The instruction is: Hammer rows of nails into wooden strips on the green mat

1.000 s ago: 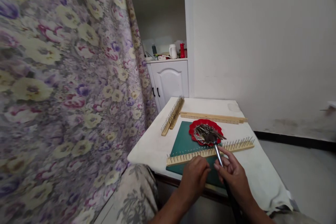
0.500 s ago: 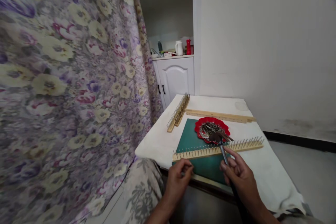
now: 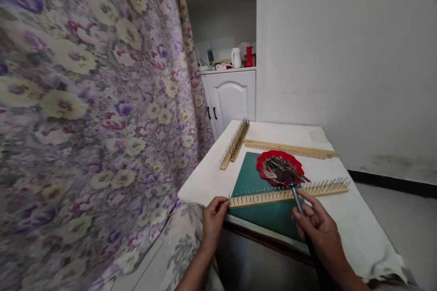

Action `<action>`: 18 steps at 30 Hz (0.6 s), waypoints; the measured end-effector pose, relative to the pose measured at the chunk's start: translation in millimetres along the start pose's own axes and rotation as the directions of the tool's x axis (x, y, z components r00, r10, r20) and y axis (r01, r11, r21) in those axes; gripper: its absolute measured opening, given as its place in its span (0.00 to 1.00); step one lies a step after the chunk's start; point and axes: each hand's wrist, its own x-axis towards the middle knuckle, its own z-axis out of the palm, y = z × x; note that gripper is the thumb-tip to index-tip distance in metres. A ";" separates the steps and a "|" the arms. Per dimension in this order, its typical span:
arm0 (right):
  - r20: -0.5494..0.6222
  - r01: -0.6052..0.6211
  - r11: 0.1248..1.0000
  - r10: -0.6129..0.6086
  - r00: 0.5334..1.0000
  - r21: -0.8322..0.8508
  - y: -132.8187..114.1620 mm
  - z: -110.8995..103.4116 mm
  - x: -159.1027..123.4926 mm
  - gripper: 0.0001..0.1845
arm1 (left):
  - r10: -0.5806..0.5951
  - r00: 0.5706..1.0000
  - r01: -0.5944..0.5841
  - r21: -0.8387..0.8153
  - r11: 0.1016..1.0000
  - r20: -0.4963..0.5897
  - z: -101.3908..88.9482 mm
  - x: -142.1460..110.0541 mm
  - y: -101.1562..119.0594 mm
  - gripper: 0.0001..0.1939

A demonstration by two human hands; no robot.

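Observation:
A wooden strip (image 3: 262, 198) studded with a row of upright nails lies across a green mat (image 3: 269, 220). At its left end is my left hand (image 3: 214, 220), thumb and fingers closed on the tip of the strip. My right hand (image 3: 317, 227) is wrapped round the handle of a claw hammer (image 3: 296, 195). The hammer's dark head is over the near rim of a red scalloped dish (image 3: 297, 163), above the strip. Loose nails (image 3: 275, 166) fill the dish. Part of the strip is hidden behind the hammer.
Two nail-studded wooden strips (image 3: 235, 143) stand at the table's far left. Flat wooden strips (image 3: 290, 148) lie along the back. A white cloth (image 3: 201, 186) covers the table. A floral curtain (image 3: 102, 122) hangs at left; a white cabinet (image 3: 232, 95) stands behind.
My left hand has moved left, from the strip's front edge to its left end. The right hand still holds the hammer in nearly the same place. The view has shifted slightly.

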 end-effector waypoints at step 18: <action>-0.007 -0.019 1.000 0.019 1.000 -0.005 -2.8 2.6 -0.7 0.28 | 0.135 0.987 -0.146 0.123 0.982 0.090 -1.1 1.9 -4.8 0.09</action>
